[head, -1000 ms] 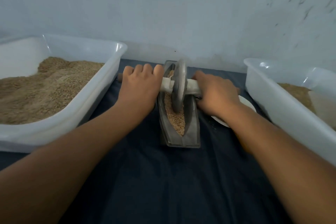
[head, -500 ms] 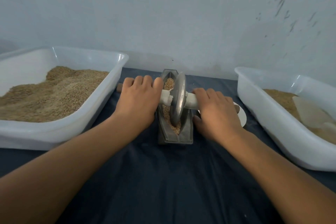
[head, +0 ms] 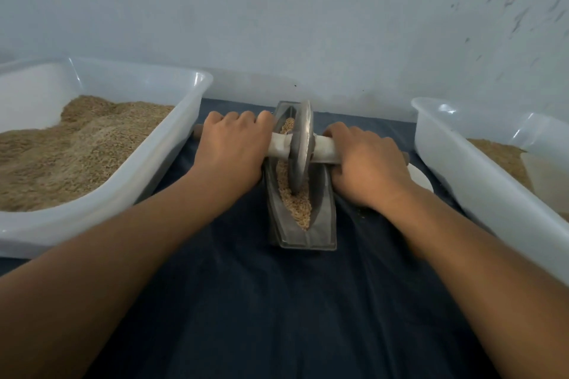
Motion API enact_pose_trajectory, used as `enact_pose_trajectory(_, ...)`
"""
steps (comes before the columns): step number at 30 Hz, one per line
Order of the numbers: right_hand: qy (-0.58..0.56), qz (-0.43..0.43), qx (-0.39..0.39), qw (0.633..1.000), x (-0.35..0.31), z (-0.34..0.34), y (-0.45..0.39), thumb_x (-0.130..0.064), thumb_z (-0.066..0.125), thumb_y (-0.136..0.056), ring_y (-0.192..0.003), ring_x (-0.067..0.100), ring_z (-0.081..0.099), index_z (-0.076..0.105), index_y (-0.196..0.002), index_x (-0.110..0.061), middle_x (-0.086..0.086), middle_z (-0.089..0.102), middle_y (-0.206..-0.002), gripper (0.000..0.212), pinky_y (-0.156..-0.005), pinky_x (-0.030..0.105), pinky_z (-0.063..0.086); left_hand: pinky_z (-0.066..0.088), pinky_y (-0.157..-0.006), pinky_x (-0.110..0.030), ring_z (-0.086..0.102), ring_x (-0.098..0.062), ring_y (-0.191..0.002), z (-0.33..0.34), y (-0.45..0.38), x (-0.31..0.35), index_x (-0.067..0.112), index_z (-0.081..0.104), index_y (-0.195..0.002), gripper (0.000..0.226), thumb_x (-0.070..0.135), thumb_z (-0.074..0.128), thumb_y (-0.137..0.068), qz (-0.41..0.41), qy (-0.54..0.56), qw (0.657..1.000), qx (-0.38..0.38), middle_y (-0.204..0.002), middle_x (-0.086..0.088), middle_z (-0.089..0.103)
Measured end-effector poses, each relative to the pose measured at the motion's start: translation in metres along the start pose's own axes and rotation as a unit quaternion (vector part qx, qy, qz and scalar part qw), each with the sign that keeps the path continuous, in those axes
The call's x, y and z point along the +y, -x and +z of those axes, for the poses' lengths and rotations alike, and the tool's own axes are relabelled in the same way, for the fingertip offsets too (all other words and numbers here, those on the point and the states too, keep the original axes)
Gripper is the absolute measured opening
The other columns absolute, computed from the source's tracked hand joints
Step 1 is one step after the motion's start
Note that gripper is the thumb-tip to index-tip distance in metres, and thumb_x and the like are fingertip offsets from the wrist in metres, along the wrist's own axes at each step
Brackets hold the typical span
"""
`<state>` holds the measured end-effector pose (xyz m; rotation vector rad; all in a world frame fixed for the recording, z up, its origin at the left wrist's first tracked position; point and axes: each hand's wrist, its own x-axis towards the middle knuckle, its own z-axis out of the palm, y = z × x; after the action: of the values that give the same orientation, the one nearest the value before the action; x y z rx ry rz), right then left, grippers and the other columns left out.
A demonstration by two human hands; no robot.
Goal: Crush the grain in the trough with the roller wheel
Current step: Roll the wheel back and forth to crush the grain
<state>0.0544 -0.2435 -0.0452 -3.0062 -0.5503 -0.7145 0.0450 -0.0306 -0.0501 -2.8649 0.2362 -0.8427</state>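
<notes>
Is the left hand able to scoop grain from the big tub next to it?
Probably yes: the left tub sits open-topped right beside the left hand, but that hand first must release the axle.

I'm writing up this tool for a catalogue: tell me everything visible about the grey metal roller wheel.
The grey metal roller wheel is a thin, dull disc standing upright on edge in the grey boat-shaped trough, its lower rim sunk in the tan grain. A pale-wrapped axle handle runs through its centre; the left hand and right hand each grip one side.

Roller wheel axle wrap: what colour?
White wrap on the axle beside the grey roller wheel; head view.
</notes>
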Motion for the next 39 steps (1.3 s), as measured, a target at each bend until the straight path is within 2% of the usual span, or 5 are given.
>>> enact_pose_trajectory(7,-0.015,0.021,-0.052,0.998,0.01,0.005,-0.025,-0.025,0.064,-0.087,-0.091,0.027,0.061,0.05,-0.126,-0.032,-0.002,0.064,-0.106,0.042,-0.063,0.035,0.034,0.028,-0.07,-0.036,0.042,-0.019,-0.068,0.011,-0.023,-0.003,0.02,0.037,-0.094,0.03,0.014,0.065,-0.085,-0.003,-0.019,1.0,0.012,-0.079,0.003,0.047)
enact_pose_trajectory(10,-0.033,0.031,-0.067,0.997,0.014,0.007,-0.034,-0.02,0.066,-0.085,-0.093,0.027,0.06,0.049,-0.129,-0.034,-0.001,0.063,-0.11,0.05,-0.068,0.037,0.044,0.029,-0.072,-0.035,0.051,-0.022,-0.072,0.015,-0.033,-0.004,0.018,0.047,-0.101,0.022,0.015,0.065,-0.089,0.0,-0.022,1.0,0.009,-0.089,-0.001,0.061)
enact_pose_trajectory(16,-0.028,0.023,-0.062,0.997,0.016,0.011,-0.051,-0.021,0.068,-0.085,-0.084,0.023,0.052,0.05,-0.131,-0.032,0.001,0.066,-0.108,0.051,-0.064,0.034,0.035,0.031,-0.074,-0.037,0.06,-0.027,-0.081,0.021,-0.041,-0.005,0.017,0.048,-0.105,0.019,0.019,0.063,-0.093,-0.014,-0.007,1.0,0.019,-0.091,-0.005,0.062)
enact_pose_trajectory(27,0.001,0.002,0.015,1.0,0.003,0.007,-0.016,-0.034,0.063,-0.091,-0.093,0.031,0.06,0.051,-0.122,-0.024,0.003,0.062,-0.103,0.034,-0.071,0.039,0.032,0.038,-0.081,-0.041,0.058,-0.028,-0.092,0.012,-0.01,0.002,0.018,0.043,-0.106,0.033,0.013,0.065,-0.083,-0.016,0.002,0.999,0.046,-0.101,-0.005,0.059)
enact_pose_trajectory(39,0.047,-0.008,0.057,0.997,-0.012,-0.009,0.03,-0.006,0.053,-0.088,-0.088,0.032,0.05,0.054,-0.117,-0.01,0.011,0.056,-0.1,0.029,-0.073,0.039,0.026,0.031,-0.073,-0.036,0.049,-0.023,-0.084,-0.01,0.028,0.007,0.018,0.036,-0.103,0.034,0.015,0.062,-0.081,0.0,-0.036,0.998,0.057,-0.095,-0.002,0.049)
